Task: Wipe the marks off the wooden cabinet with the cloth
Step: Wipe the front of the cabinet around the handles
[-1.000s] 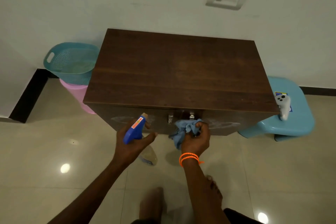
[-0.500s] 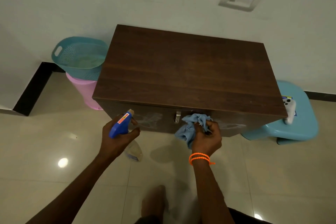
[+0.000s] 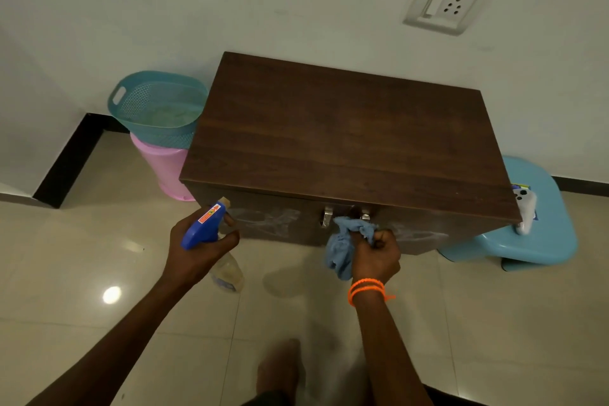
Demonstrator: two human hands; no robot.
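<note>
Right hand [image 3: 375, 254]: clenching the blue cloth [image 3: 342, 242] against the wooden cabinet [image 3: 346, 142] front, beside its handles.
Left hand [image 3: 197, 247]: gripping a spray bottle [image 3: 211, 234]; bottle body partly hidden.
Marks [image 3: 263, 219]: showing faintly, smeared, front foreshortened.

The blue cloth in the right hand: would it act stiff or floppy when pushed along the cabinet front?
Probably floppy: the cloth is bunched in the right hand and its loose end hangs limp below the fist. It looks light, since a few fingers hold it. Pushed along the cabinet front, it would likely crumple and could snag on the metal handles beside it.
</note>
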